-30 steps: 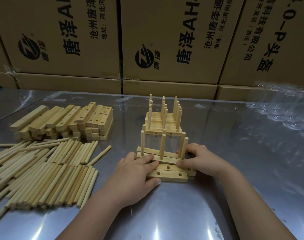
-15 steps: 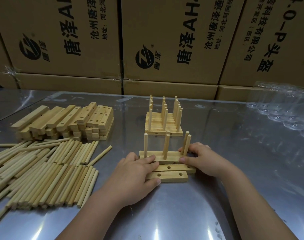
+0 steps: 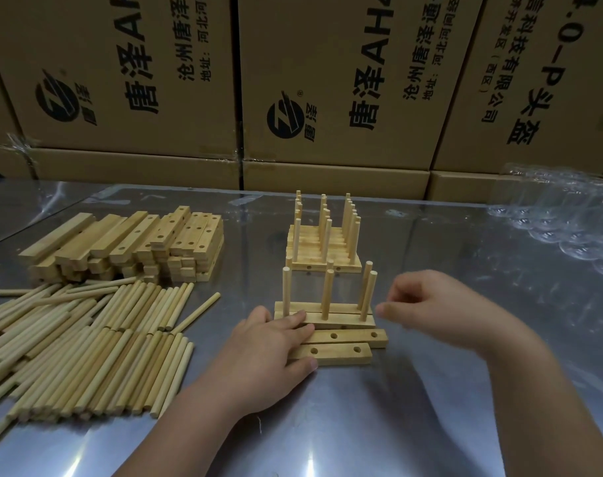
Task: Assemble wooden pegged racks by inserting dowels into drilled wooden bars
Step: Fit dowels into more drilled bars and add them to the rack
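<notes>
In the head view, we see the left hand (image 3: 272,352) laid flat, fingers straight, pressing the near drilled bars (image 3: 341,344) onto the tabletop (image 3: 430,407), we judge to steady them; its fingertips reach the pegged bar (image 3: 324,313), which carries three upright dowels (image 3: 327,294); the right hand (image 3: 441,304) hovers just beside that bar's right end, blurred, fingers loosely curled, seemingly empty; finished racks (image 3: 322,249) stand behind; loose dowels (image 3: 86,339) and spare bars (image 3: 176,235) lie on the left hand's side, handy for picking; the cartons (image 3: 344,80) read "唐泽", "沧州唐泽", "地址", "有限公司", "头盔".
</notes>
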